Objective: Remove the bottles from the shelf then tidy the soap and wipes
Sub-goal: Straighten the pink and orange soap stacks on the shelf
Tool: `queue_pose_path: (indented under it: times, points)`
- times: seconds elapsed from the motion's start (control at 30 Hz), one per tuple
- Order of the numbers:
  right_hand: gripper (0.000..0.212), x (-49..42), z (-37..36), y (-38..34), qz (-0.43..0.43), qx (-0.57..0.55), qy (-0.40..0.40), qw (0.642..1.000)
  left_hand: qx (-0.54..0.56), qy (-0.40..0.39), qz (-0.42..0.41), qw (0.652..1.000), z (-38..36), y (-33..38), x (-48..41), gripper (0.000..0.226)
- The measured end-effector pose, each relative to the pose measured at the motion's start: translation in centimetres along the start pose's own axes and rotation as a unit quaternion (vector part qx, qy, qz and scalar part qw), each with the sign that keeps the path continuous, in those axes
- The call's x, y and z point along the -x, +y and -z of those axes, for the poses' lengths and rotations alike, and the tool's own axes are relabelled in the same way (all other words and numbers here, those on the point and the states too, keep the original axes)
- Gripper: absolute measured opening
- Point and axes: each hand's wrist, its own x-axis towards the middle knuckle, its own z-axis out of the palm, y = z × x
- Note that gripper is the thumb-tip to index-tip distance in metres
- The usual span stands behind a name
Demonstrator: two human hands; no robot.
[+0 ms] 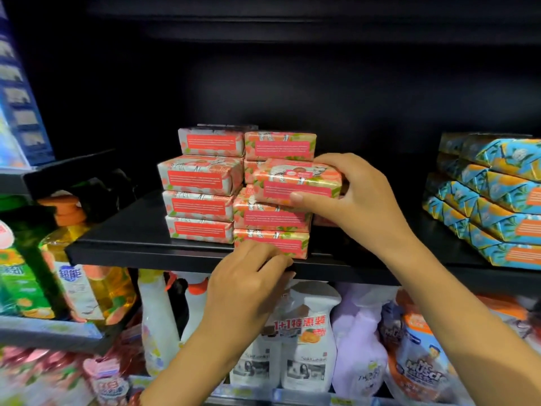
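gripped the top pink soap bar (295,183) in the right hand (360,200), likely squaring its stack. braced the bottom soap bar (292,244) at the shelf (131,230) edge with the left hand (246,282), fingers bent; grip unclear.

My left hand (248,284) and right hand (361,200) are bare, my forearms (456,306) uncovered to the frame's edge, my fingernails (296,197) short and plain.

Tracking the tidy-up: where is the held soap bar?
Head view, centre: the right hand grips the bar over the front pink stack, left of the blue packs.
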Motion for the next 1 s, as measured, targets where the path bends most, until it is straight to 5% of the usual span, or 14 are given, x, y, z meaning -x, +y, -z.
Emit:
queue_pose_path:
  times: [0.23, 0.47, 0.63, 0.87, 1.0]
  points:
    - [0.049, 2.4, 3.4, 3.1, -0.029, -0.005, 0.095, 0.995, -0.003, 0.091, 0.007, 0.996, 3.1, -1.8, -4.5, 0.036]
    - [0.061, 4.7, 4.0, 5.3, -0.065, -0.002, 0.107, 0.992, -0.094, -0.129, 0.009, 0.987, 4.0, -3.0, -8.5, 0.065]
    - [0.059, 5.2, 4.5, 6.0, -0.064, -0.002, 0.115, 0.991, -0.140, -0.140, -0.014, 0.980, 3.6, -2.6, -8.7, 0.058]
    - [0.060, 4.7, 4.6, 6.6, -0.066, -0.004, 0.124, 0.990, -0.045, -0.174, 0.009, 0.984, 3.3, -2.1, -8.3, 0.039]
    - [0.058, 3.7, 4.5, 7.3, -0.073, 0.024, 0.123, 0.989, 0.001, -0.184, 0.024, 0.983, 3.3, -2.6, -8.6, 0.051]
